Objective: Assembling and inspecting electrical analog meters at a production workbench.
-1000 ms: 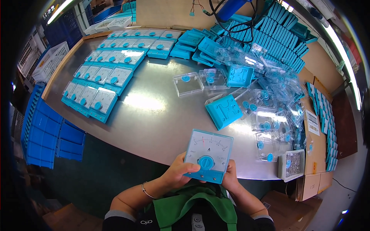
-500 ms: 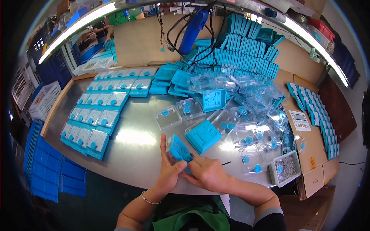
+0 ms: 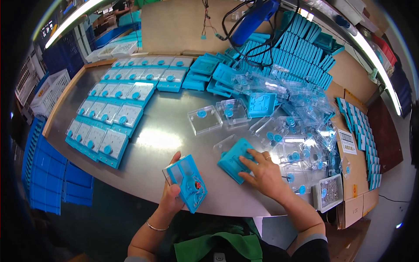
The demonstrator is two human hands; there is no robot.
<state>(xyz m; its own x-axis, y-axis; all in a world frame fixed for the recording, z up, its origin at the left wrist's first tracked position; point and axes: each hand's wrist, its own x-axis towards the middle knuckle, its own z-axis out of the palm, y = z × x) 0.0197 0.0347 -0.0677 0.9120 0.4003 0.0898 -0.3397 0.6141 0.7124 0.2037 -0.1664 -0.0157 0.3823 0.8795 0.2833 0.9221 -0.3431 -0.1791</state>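
The table (image 3: 170,115) carries the shell (image 3: 234,160), touched by the right hand (image 3: 267,174); whether this hand grips the shell cannot be told. The left hand (image 3: 169,200) clasps the meter (image 3: 187,183), left of the shell, long axis slanting upper left to lower right.

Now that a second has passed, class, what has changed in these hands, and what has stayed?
The turquoise dial meter has shifted left, its back side now showing, in the left hand alone. The right hand has let go and moved forward onto a turquoise case. The meter rows at left stay put.
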